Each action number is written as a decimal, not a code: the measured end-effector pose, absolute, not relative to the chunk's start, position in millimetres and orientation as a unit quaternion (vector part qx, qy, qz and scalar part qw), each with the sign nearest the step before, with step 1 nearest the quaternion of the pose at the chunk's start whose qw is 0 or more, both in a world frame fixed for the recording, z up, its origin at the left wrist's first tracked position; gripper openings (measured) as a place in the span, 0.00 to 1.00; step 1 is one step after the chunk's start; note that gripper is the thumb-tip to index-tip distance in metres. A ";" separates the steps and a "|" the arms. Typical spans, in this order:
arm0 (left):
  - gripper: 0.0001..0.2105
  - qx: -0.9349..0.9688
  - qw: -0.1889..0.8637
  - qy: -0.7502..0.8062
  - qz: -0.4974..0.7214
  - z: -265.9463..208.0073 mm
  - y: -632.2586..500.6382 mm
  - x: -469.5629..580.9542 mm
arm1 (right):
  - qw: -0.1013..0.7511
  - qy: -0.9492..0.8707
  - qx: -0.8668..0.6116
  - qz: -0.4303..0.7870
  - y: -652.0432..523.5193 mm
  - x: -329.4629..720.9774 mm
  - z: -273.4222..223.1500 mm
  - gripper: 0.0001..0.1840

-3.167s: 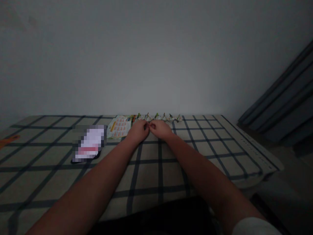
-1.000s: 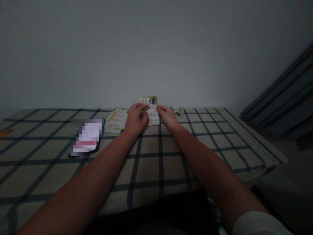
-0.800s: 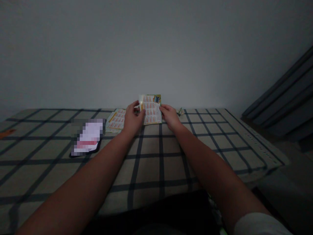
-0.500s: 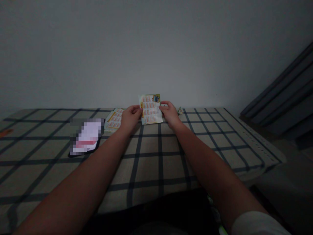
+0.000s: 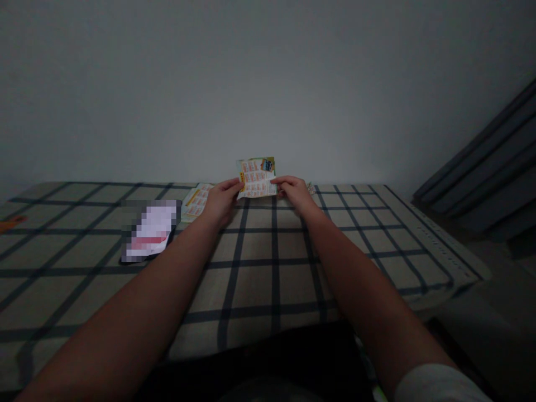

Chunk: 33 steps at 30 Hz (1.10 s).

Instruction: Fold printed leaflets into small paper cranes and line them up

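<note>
Dim and grey overall, palest on the central wall (image 5: 288,111), near black at bottom centre. Too soft on the printed sheet (image 5: 255,180) for reading; broken into coarse blocks over the phone (image 5: 154,226).

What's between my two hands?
The head view shows a printed paper there, held by both your left hand and right hand.

Near the centre of the frame, the left hand (image 5: 221,200) and the right hand (image 5: 295,191) pinch opposite side edges of a printed paper sheet (image 5: 257,177), tilted up and slightly bent. Left of centre, more printed sheets (image 5: 195,203) lie on the checked tablecloth (image 5: 255,245), beside a smartphone (image 5: 154,226) with a pixelated screen. An orange object (image 5: 12,224) sits at the left edge; a grey curtain (image 5: 494,156) hangs at upper right before a plain wall (image 5: 268,84).
</note>
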State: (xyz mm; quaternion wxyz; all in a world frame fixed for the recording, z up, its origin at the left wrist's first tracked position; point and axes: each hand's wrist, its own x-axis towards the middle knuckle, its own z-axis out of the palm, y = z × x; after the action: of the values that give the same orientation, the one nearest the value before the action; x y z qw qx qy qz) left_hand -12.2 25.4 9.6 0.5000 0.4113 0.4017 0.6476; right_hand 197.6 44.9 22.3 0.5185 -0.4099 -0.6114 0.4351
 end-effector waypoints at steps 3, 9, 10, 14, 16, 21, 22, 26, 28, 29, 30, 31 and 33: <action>0.11 0.402 0.522 0.385 0.647 12.1 23.8 -12.2 | 0.512 -0.624 -0.394 0.439 45.5 197.7 20.3 0.16; 0.10 0.383 0.563 0.353 0.641 17.4 22.0 -9.3 | 0.533 -0.629 -0.394 0.405 44.2 198.5 20.6 0.15; 0.10 0.382 0.571 0.349 0.637 18.3 20.9 -8.1 | 0.542 -0.624 -0.404 0.393 44.3 198.4 20.2 0.15; 0.12 0.383 0.588 0.349 0.621 17.6 17.0 -3.2 | 0.568 -0.593 -0.439 0.365 46.4 196.0 15.5 0.15; 0.12 0.400 0.572 0.345 0.627 14.5 17.0 -0.6 | 0.572 -0.583 -0.445 0.367 48.0 193.5 12.4 0.15; 0.10 0.388 0.528 0.365 0.661 7.0 22.3 4.2 | 0.585 -0.558 -0.435 0.397 51.8 185.8 7.6 0.11; 0.09 0.391 0.517 0.370 0.665 6.5 23.4 4.6 | 0.592 -0.549 -0.431 0.402 52.5 184.5 7.2 0.11; 0.09 0.414 0.482 0.392 0.665 7.6 25.5 5.7 | 0.603 -0.528 -0.440 0.405 55.7 183.6 6.4 0.21; 0.10 0.426 0.473 0.402 0.659 8.9 25.0 6.6 | 0.590 -0.535 -0.447 0.407 57.2 185.5 6.3 0.25; 0.10 0.431 0.468 0.406 0.657 9.5 24.5 7.1 | 0.585 -0.539 -0.447 0.409 57.7 186.7 6.4 0.27; 0.09 0.436 0.463 0.409 0.655 10.1 23.9 7.5 | 0.581 -0.543 -0.445 0.412 58.1 187.7 6.4 0.27; 0.09 0.440 0.460 0.410 0.653 10.6 23.2 7.9 | 0.577 -0.548 -0.441 0.415 58.3 188.6 6.6 0.26; 0.07 0.439 0.456 0.415 0.654 11.6 22.0 8.4 | 0.572 -0.556 -0.434 0.418 58.2 189.2 6.8 0.23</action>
State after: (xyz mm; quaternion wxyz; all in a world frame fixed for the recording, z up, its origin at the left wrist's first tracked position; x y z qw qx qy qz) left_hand 8.4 22.0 11.6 0.4558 0.4386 0.4148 0.6540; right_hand 189.2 58.2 6.8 0.5724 -0.4337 -0.5564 0.4179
